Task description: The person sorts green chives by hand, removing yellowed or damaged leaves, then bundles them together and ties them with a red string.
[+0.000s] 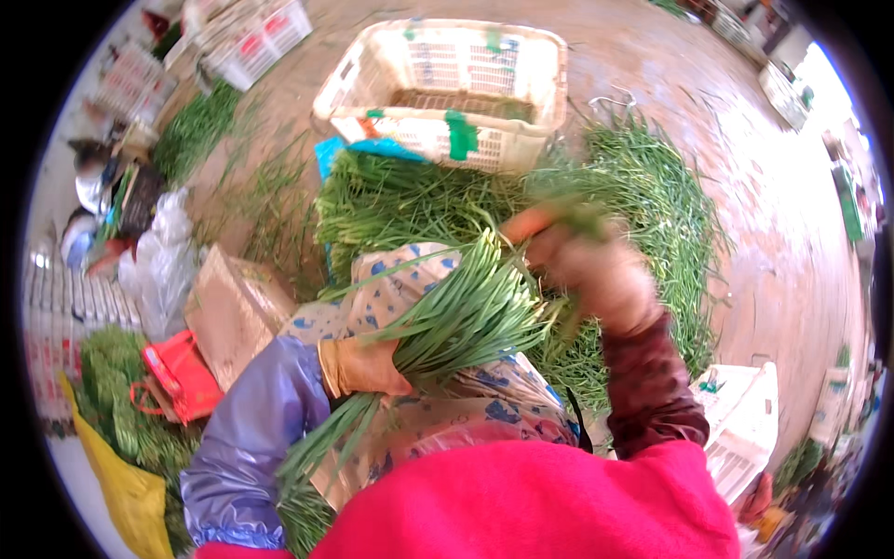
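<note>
My left hand (367, 365), in a tan glove, is closed around a thick bunch of long green leaves with pale stem ends (468, 314), which look like garlic chives. The bunch lies over my lap, on a patterned cloth (401, 276), with its pale ends to the upper right. My right hand (594, 269) is blurred by motion just right of those ends; something orange and some greens show at its fingers, and its grip is unclear. Beyond my knees lies a heap of loose green leaves (656, 182), reaching round to the right.
A white plastic crate (440, 136) stands ahead, behind the heap. Left are a cardboard box (227, 311), a red bag (185, 377), clear plastic bags (160, 258) and more greens (126, 405). Another white crate (744, 433) is at lower right. People sit at far left.
</note>
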